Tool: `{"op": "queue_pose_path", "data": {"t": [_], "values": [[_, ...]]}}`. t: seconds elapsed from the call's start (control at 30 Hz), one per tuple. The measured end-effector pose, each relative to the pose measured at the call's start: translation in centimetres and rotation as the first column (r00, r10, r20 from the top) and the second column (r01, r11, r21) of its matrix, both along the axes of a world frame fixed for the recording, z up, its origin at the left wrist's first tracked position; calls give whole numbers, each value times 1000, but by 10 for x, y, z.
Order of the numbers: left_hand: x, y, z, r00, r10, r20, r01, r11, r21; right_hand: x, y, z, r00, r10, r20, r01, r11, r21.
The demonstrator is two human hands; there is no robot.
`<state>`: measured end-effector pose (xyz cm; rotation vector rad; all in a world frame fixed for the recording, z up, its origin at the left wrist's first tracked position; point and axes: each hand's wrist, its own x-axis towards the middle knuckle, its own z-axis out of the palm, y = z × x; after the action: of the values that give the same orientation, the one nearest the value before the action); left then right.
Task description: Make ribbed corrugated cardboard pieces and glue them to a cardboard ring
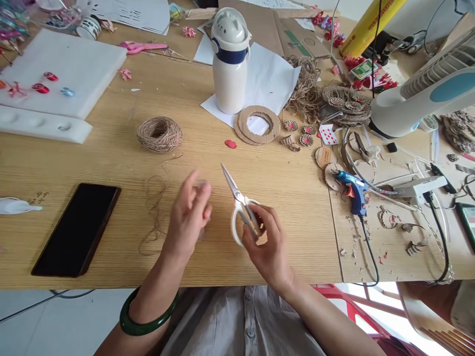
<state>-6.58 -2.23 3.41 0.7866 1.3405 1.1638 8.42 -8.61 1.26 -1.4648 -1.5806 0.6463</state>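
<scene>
My right hand (270, 247) grips a pair of scissors (237, 195) with white handles, its fingers at the handle loops. The blades are together and point up and to the left, over the bare wood. To the left of them, my left hand (187, 217) is raised above the table, slightly blurred, with the index finger stretched out and the other fingers partly bent. I see nothing in it. Loose strands of brown twine (156, 217) lie beside this hand and lead up to a coil of twine (159, 134). Small red discs (230, 144) lie beyond the scissors.
A black phone (77, 230) lies at left, below a white foam block (70, 64). A white bottle (230, 69) stands at the back, beside cardboard rings (272, 123). On the right are a blue glue gun (356, 193), cables, scraps and a white fan (393, 111).
</scene>
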Motion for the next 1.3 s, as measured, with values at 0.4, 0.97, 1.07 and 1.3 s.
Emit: {"op": "queue_pose_path", "data": {"t": [0.4,0.97,1.07,1.3], "values": [[-29,22,30,972,167,165,-168,986,-11,-20,8,-23,827,413,382,-438,899,-23],[65,7,-17,895,-422,146,443,880,-170,138,-54,4,904,-335,266,277,932,234],[77,7,-22,886,-464,-23,456,878,-145,85,-20,7,997,-4,77,3,1000,16],[74,20,-18,838,-545,-29,545,838,6,68,25,-10,990,56,-127,-84,970,-227]]}}
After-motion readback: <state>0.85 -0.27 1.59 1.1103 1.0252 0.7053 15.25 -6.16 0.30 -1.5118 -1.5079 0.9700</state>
